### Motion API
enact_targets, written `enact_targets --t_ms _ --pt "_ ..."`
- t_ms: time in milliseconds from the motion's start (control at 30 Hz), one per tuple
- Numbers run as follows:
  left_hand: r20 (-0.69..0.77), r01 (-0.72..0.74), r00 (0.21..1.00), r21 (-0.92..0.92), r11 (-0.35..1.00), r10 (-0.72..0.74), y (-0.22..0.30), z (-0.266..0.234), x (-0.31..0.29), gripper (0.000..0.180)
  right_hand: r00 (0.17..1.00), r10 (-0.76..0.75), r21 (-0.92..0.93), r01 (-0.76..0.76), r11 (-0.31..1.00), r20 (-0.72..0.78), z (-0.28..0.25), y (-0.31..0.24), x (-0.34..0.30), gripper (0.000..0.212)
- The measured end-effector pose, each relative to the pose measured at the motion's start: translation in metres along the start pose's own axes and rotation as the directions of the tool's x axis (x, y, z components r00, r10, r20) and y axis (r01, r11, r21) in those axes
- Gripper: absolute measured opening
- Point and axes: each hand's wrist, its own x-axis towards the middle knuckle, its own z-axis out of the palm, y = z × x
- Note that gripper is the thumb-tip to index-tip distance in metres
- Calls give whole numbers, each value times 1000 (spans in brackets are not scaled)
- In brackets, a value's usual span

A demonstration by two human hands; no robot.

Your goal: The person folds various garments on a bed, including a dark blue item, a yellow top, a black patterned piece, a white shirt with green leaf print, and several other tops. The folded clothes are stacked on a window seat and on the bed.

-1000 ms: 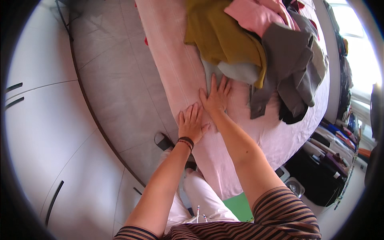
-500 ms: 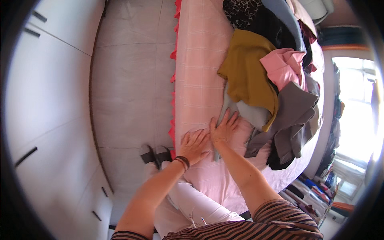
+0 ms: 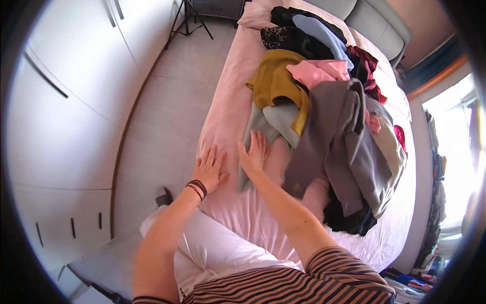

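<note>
My left hand (image 3: 209,170) lies flat with its fingers spread on the pink bedsheet (image 3: 217,124), close to the bed's left edge. My right hand (image 3: 254,152) is also spread out, resting at the edge of a pale grey-green garment (image 3: 259,123) that hangs out from the pile. Neither hand grips anything. Over the upper part of that garment lies a mustard garment (image 3: 276,76), with a folded pink garment (image 3: 319,72) beside it. A large brown-grey garment (image 3: 324,116) spreads to the right, covering part of the pile beneath.
Farther up the bed are a light blue garment (image 3: 319,33) and a black patterned one (image 3: 276,38). A black garment (image 3: 349,218) pokes out at the near end. White cabinets (image 3: 66,137) line the left, across a tiled floor (image 3: 167,109). A tripod (image 3: 188,23) stands beyond.
The view has shifted and tilted, bringing the headboard and tripod into sight. My hands have moved apart: the left rests farther from the right. Both remain flat on the bed.
</note>
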Motion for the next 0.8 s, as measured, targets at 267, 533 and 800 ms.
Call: enact_targets --t_ms 267,533,800 --pt "101 -44 992 -325 945 81 31 -31 -142 57 902 -282 -425 126 896 -327 -242 90 -83 73" --pt "259 -97 944 -382 919 207 94 -80 -115 53 947 9 -345 -125 930 -320 -397 173 -51 30" --pt "-398 -676 689 -50 736 606 257 -194 -60 94 882 -355 514 159 843 309 -448 -29 -52 26"
